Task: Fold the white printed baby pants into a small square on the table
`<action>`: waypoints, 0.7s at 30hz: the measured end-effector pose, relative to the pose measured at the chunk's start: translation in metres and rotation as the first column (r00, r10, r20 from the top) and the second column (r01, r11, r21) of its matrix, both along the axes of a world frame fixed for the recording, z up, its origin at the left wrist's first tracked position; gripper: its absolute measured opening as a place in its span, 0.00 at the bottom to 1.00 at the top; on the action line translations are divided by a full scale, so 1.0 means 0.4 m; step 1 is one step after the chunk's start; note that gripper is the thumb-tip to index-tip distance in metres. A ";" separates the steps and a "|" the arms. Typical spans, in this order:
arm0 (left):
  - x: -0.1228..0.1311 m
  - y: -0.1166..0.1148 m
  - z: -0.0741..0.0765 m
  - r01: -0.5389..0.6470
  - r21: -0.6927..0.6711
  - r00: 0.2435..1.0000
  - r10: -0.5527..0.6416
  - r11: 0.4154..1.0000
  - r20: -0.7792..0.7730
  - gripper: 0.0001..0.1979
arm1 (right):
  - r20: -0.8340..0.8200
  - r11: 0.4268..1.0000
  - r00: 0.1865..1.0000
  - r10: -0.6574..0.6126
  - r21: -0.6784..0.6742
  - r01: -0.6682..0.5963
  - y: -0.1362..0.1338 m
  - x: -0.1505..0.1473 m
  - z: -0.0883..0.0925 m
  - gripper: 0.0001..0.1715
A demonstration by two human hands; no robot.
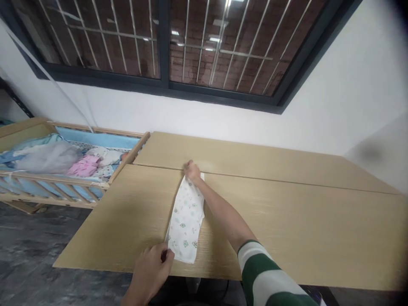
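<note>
A small white baby garment (185, 219) with tiny coloured prints lies stretched lengthwise on a light wooden table (287, 221). My right hand (192, 171), on an arm in a green and white striped sleeve, pinches the garment's far end near the seam between the two tabletops. My left hand (152, 268) grips the near end at the table's front edge. The cloth is pulled flat between both hands.
A wooden baby cot (60, 178) stands to the left of the table, holding blue bedding, a pink garment (83, 166) and a doll. A white wall and a barred dark window (165, 42) are behind. The floor is dark grey.
</note>
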State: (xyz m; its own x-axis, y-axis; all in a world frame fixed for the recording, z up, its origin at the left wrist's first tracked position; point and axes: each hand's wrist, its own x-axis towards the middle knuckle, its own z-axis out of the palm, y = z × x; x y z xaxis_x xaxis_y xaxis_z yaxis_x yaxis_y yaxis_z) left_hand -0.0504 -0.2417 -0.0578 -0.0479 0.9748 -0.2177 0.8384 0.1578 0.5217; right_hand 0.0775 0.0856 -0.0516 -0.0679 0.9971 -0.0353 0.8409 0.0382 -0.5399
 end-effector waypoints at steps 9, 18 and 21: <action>0.018 -0.057 -0.081 0.233 0.681 0.942 0.012 0.694 -0.335 0.19 | 0.016 0.939 0.943 0.332 0.086 -0.332 -0.192 -0.023 0.063 0.23; 0.025 -0.108 -0.242 0.519 0.721 0.815 -0.012 0.459 -0.579 0.16 | -0.024 0.264 0.263 0.964 0.070 -0.962 -0.580 0.087 0.009 0.35; 0.023 -0.104 -0.226 0.542 0.692 0.792 -0.013 0.477 -0.611 0.21 | 0.017 0.332 0.332 0.943 0.001 -0.943 -0.527 0.109 -0.033 0.35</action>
State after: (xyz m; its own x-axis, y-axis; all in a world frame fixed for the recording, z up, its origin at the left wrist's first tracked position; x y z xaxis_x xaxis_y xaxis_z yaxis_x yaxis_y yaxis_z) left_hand -0.0413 -0.2835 -0.1484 0.4289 0.6571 0.6199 0.8964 -0.3944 -0.2021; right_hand 0.1210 -0.1252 -0.0649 -0.9630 0.2674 -0.0351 0.2454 0.8149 -0.5251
